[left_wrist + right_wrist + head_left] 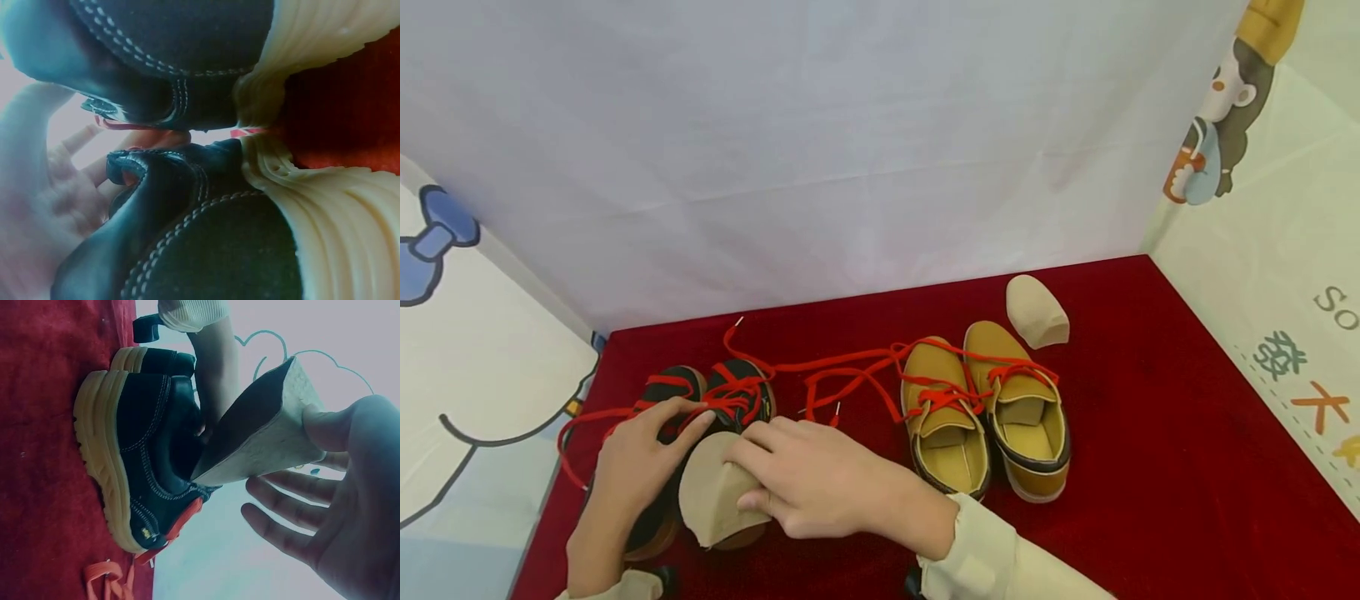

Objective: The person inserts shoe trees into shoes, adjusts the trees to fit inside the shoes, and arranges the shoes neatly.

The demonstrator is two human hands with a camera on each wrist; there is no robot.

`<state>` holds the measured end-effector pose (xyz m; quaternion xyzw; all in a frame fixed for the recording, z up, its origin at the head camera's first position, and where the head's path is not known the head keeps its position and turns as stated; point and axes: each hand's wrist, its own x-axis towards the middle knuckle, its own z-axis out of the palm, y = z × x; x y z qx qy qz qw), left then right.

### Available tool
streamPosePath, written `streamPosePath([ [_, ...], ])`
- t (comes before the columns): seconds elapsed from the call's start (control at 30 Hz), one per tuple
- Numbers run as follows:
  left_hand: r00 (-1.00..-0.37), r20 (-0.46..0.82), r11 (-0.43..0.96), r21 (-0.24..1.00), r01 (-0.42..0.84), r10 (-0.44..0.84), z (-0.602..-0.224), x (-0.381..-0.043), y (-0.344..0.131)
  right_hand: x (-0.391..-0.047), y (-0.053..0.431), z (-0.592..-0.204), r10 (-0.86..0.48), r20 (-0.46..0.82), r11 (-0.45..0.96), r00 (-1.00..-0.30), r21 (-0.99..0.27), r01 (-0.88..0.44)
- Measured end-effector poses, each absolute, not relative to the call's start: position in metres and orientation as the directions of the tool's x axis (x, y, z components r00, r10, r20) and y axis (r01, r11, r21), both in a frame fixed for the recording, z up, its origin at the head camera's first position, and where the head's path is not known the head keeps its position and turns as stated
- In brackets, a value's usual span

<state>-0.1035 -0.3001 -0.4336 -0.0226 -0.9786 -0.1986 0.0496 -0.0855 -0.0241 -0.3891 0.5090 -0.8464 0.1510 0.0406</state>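
Two black shoes (219, 250) with red laces and thick tan soles stand side by side at the left. My left hand (643, 454) is over them, its thumb and forefinger pinching the right-hand black shoe (741, 387) near its tongue; the other fingertips are partly hidden. In my right hand (820, 479), thumb and fingers grip a beige molded-paper shoe insert (711, 492), a hollow toe-shaped shell. The insert is above the heel end of that shoe in the head view. The right wrist view shows the insert (269, 444) tilted beside the shoe opening.
A pair of tan shoes (936, 367) with red laces stands right of the black ones. Behind them lies another beige insert (1033, 312). Loose red laces (850, 367) stretch between the pairs over the red cloth (1150, 433). Pale printed curtains (812, 167) enclose the back and sides.
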Motion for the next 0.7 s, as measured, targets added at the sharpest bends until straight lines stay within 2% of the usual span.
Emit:
streamPosePath([
  [0.3,-0.997,0.073,0.919,0.392,0.048,0.021,-0.434,-0.104,-0.303,-0.076,-0.052,-0.379,-0.852,0.16,0.5,-0.498,-0.031,-0.866],
  [0.53,-0.997,0.07,0.91,0.411,0.054,0.027,-0.435,-0.105,-0.303,-0.07,-0.065,-0.385,-0.831,0.137,0.546,-0.539,0.018,-0.838],
  [0.7,-0.998,0.056,0.908,0.417,0.048,0.027,-0.435,-0.104,-0.305,-0.073,-0.073,-0.392,-0.816,0.189,0.563,-0.546,0.047,-0.825],
])
